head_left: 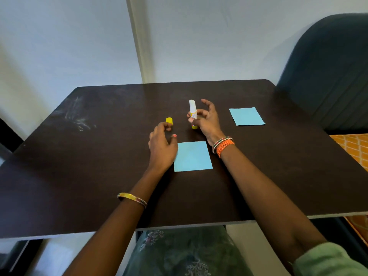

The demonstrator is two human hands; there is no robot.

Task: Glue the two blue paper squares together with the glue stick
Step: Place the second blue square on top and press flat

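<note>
One blue paper square (pixel 194 156) lies flat on the dark table (pixel 79 166) in front of me. A second blue square (pixel 247 116) lies farther back on the right. My right hand (pixel 207 122) holds the uncapped glue stick (pixel 193 111) upright between thumb and fingers, white glue showing at the top. The yellow cap (pixel 169 120) stands on the table to the left of the stick. My left hand (pixel 162 144) hovers at the near square's left edge, its fingertips at the cap; whether they grip the cap I cannot tell.
A dark upholstered chair (pixel 328 76) stands at the table's far right corner. An orange patterned cloth (pixel 352 148) lies beyond the right edge. White walls rise behind the table. Chalky smudges (pixel 77 118) mark the table's left side.
</note>
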